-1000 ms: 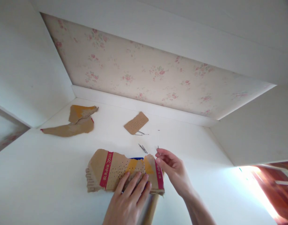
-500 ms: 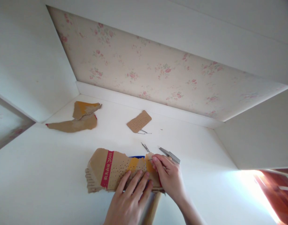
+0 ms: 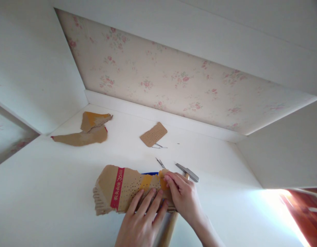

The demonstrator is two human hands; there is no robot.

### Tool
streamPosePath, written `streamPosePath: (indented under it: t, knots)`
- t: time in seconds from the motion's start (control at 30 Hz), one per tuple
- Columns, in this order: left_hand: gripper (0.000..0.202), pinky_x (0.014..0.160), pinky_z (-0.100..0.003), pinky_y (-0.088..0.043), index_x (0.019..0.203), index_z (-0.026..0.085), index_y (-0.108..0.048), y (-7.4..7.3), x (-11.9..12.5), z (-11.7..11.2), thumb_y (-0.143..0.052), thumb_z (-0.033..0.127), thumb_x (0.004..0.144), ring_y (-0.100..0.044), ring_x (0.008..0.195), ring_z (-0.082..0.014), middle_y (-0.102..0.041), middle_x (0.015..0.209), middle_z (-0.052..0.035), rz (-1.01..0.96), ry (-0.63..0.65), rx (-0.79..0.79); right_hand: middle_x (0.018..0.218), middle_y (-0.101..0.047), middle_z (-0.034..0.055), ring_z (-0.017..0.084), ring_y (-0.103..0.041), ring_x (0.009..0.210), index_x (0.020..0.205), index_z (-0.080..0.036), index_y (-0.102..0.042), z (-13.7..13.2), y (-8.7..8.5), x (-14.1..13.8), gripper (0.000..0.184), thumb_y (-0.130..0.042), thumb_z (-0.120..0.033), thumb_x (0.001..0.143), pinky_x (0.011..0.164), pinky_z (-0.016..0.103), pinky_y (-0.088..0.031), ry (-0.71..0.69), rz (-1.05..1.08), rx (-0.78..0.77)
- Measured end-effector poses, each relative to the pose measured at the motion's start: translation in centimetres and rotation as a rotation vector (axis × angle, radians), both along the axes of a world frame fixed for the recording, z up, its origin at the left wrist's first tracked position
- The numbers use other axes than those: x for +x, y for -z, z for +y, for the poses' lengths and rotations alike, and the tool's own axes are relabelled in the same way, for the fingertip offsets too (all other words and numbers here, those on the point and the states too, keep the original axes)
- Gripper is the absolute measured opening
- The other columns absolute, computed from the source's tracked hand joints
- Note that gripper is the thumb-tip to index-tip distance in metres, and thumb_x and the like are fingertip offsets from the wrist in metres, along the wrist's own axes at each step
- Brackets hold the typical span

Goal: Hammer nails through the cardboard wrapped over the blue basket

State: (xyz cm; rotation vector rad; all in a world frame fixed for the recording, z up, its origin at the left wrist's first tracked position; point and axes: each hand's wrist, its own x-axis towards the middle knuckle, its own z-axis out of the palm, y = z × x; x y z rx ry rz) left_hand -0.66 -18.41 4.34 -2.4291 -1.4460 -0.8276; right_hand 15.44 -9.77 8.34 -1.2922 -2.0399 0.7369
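Observation:
A torn piece of brown cardboard (image 3: 134, 180) with a red printed band, orange patches and many small punched holes lies before me. My left hand (image 3: 145, 214) rests on it with fingers spread, pressing down its near side. My right hand (image 3: 182, 192) is closed in a pinch at the orange right part, around a thin nail (image 3: 163, 177) mostly hidden by the fingertips. A blue object (image 3: 150, 173) peeks out behind the cardboard. Beside my right hand is a hammer (image 3: 187, 171), its head beyond the hand and its wooden handle running under the cardboard's right end.
Two loose nails (image 3: 160, 162) lie just past the cardboard. Farther back are a small perforated cardboard card (image 3: 153, 134) with more nails (image 3: 159, 146) beside it. Torn cardboard scraps (image 3: 86, 133) sit at the back left of the white surface (image 3: 57, 192), near a floral-papered wall panel (image 3: 168, 79).
My right fingertips have shifted slightly left and down at the cardboard, hiding more of the nail. The cardboard's left end has dipped a little. My left hand stays pressed in place.

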Motion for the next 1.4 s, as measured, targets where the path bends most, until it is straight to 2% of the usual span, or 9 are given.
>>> streamPosePath:
  t: [0.27, 0.57, 0.67, 0.77, 0.83, 0.97, 1.13, 1.27, 1.4]
  knots:
    - [0.033, 0.119, -0.042, -0.015, 0.118, 0.025, -0.069, -0.2, -0.1, 0.1, -0.042, 0.030, 0.100, -0.053, 0.118, -0.0208, -0.069, 0.122, -0.0031, 0.005, -0.004, 0.021, 0.101, -0.075, 0.0019, 0.016, -0.071, 0.089, 0.106, -0.027, -0.068, 0.1, 0.2, -0.4, 0.022, -0.046, -0.023, 0.102, 0.080, 0.026, -0.053, -0.036, -0.030, 0.037]
    - [0.032, 0.114, -0.040, -0.022, 0.118, 0.024, -0.068, -0.2, -0.1, 0.0, -0.043, 0.030, 0.100, -0.055, 0.116, -0.0219, -0.070, 0.120, -0.0035, -0.025, 0.009, -0.007, 0.094, -0.072, 0.0005, 0.015, -0.068, 0.082, 0.102, -0.027, -0.066, 0.2, 0.4, -0.4, 0.020, -0.046, -0.025, 0.103, 0.075, 0.026, -0.051, -0.028, -0.043, 0.023]
    - [0.025, 0.103, -0.040, -0.036, 0.111, 0.024, -0.068, -1.2, 0.0, 0.4, -0.049, 0.031, 0.098, -0.061, 0.107, -0.0223, -0.072, 0.115, -0.0022, -0.114, 0.010, -0.069, 0.094, -0.072, 0.0003, 0.016, -0.068, 0.083, 0.102, -0.027, -0.066, 0.2, 0.4, -0.5, 0.020, -0.046, -0.024, 0.103, 0.076, 0.026, -0.050, -0.034, -0.045, 0.016]
    - [0.015, 0.086, -0.038, -0.049, 0.098, 0.024, -0.066, -2.9, 0.0, 1.6, -0.051, 0.025, 0.097, -0.067, 0.090, -0.0213, -0.073, 0.099, -0.0005, -0.245, -0.006, -0.255, 0.094, -0.072, 0.0007, 0.016, -0.068, 0.083, 0.101, -0.027, -0.066, 0.3, 0.1, -0.5, 0.020, -0.046, -0.024, 0.103, 0.076, 0.026, -0.051, -0.049, -0.042, 0.014]
    - [0.014, 0.076, -0.035, -0.053, 0.099, 0.022, -0.062, -4.1, -0.1, 2.7, -0.048, 0.021, 0.098, -0.068, 0.083, -0.0208, -0.071, 0.093, -0.0021, -0.317, -0.045, -0.381, 0.094, -0.071, 0.0005, 0.016, -0.068, 0.084, 0.100, -0.026, -0.066, 0.3, -0.1, -0.6, 0.020, -0.047, -0.023, 0.102, 0.076, 0.026, -0.051, -0.068, -0.040, 0.014]
    - [0.011, 0.074, -0.029, -0.056, 0.104, 0.022, -0.059, -5.5, -0.6, 5.2, -0.051, 0.020, 0.098, -0.070, 0.082, -0.0179, -0.070, 0.096, -0.0022, -0.467, -0.050, -0.474, 0.086, -0.069, 0.0007, 0.016, -0.066, 0.075, 0.096, -0.025, -0.066, 0.4, -0.4, -0.5, 0.021, -0.046, -0.018, 0.101, 0.069, 0.025, -0.051, -0.087, -0.053, 0.034]
    - [0.020, 0.083, -0.027, -0.057, 0.110, 0.024, -0.066, -4.6, -0.6, 6.9, -0.053, 0.018, 0.098, -0.070, 0.086, -0.0159, -0.068, 0.097, -0.0025, -0.541, 0.010, -0.436, 0.080, -0.067, 0.0015, 0.017, -0.064, 0.070, 0.090, -0.023, -0.066, 0.6, -0.3, -0.4, 0.022, -0.048, -0.013, 0.098, 0.064, 0.025, -0.049, -0.084, -0.076, 0.078]
    - [0.023, 0.086, -0.027, -0.057, 0.113, 0.023, -0.069, -3.5, -0.5, 7.0, -0.050, 0.020, 0.099, -0.070, 0.086, -0.0145, -0.069, 0.099, -0.0036, -0.591, 0.049, -0.393, 0.081, -0.067, 0.0019, 0.017, -0.064, 0.072, 0.086, -0.022, -0.065, 0.5, -0.4, -0.4, 0.022, -0.049, -0.013, 0.098, 0.066, 0.025, -0.049, -0.094, -0.087, 0.097]
    - [0.020, 0.082, -0.024, -0.057, 0.107, 0.022, -0.071, -3.2, -0.6, 6.8, -0.053, 0.021, 0.099, -0.070, 0.085, -0.0140, -0.071, 0.097, -0.0032, -0.597, 0.063, -0.380, 0.078, -0.066, 0.0012, 0.016, -0.062, 0.070, 0.081, -0.022, -0.064, 0.5, -0.3, -0.3, 0.023, -0.051, -0.011, 0.097, 0.066, 0.025, -0.047, -0.090, -0.106, 0.098]
